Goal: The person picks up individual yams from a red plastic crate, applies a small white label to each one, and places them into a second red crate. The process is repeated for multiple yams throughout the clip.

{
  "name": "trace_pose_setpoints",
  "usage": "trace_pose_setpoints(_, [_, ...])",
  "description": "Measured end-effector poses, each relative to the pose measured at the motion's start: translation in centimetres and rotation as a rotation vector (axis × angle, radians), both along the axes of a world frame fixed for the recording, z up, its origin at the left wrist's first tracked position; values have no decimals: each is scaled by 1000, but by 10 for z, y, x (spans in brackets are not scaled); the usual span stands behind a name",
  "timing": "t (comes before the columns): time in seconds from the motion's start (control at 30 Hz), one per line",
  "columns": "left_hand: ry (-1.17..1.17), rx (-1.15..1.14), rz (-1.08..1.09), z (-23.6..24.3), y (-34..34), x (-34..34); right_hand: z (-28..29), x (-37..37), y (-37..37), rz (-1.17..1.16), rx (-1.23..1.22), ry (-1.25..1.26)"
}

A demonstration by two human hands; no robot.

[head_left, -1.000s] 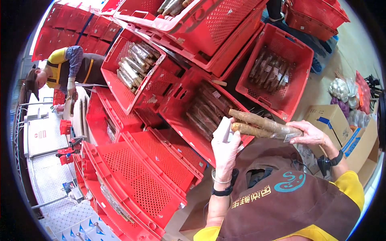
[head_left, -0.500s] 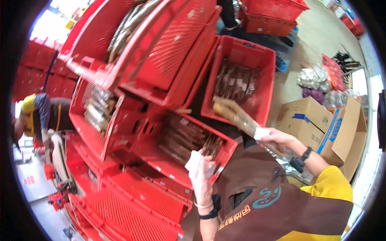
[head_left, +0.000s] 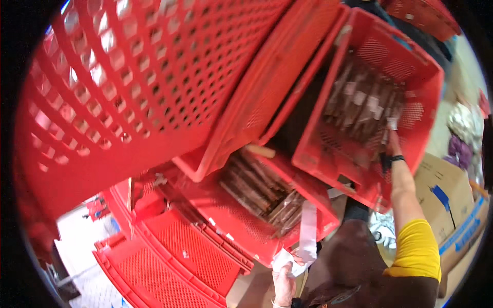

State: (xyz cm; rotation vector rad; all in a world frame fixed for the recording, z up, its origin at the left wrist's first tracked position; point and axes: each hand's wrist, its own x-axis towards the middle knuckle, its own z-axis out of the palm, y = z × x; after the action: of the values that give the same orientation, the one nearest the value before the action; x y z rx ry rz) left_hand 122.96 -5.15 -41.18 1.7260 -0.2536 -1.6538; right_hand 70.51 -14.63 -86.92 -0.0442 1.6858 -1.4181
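Note:
My left hand (head_left: 284, 285), low in the view, is closed on a roll of white labels (head_left: 308, 233); a strip of it rises past the near crate's corner. My right hand (head_left: 395, 146) reaches into the right red crate (head_left: 434, 97), at the right end of a row of long brown packages in clear wrap (head_left: 362, 102), several bearing white labels. Its fingers are small and blurred, but they look closed on the end package, beside its white label (head_left: 392, 123). More wrapped brown packages (head_left: 251, 187) lie in the near red crate (head_left: 231, 226), beside my left hand.
Stacked red crates (head_left: 138, 102) with perforated walls rise close on the left. Other red crates (head_left: 190, 241) stand at lower left. An open cardboard box (head_left: 441, 190) is at the right, with white and purple bags (head_left: 459, 151) beyond it.
My right hand has carried the wrapped package down into the right crate. My left hand sits lower, with a longer label strip showing. The view has shifted closer to the stacked crates.

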Motion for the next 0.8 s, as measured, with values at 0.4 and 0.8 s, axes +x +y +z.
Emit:
trace_pose_setpoints(0.4, [-323,-217,292,36,71,107,303,424,-49,996,-246,297])
trace_pose_setpoints(0.8, [-110,-136,484,45,166,171,117,568,-128,859,360,1184])
